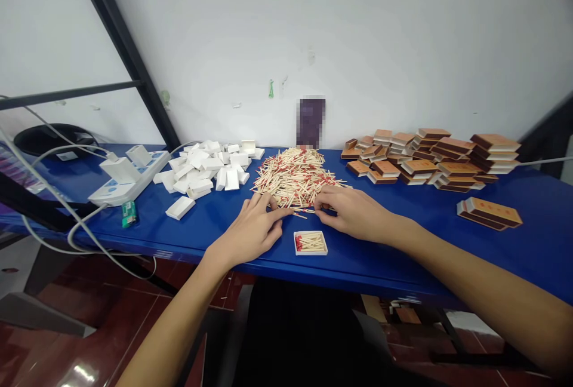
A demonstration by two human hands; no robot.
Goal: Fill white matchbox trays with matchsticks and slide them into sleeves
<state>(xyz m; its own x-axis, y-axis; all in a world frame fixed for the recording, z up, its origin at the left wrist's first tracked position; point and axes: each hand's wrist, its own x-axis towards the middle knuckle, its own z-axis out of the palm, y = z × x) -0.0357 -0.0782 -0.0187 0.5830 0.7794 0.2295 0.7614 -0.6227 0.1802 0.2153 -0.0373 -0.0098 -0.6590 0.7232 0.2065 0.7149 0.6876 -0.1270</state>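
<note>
A heap of red-tipped matches [294,177] lies in the middle of the blue table [447,237]. My left hand [251,229] rests at the heap's near left edge, fingers pinched on a few matches. My right hand [353,212] sits at the near right edge, fingers curled onto the same matches. Between the hands, near the table's front edge, lies a small white tray [310,243] partly filled with matches.
Several empty white trays [206,171] are piled at the left. Orange-brown matchbox sleeves [430,157] are stacked at the right, with two more [489,212] lying apart. A white power strip [126,177] with cables and a green lighter [129,212] lie far left.
</note>
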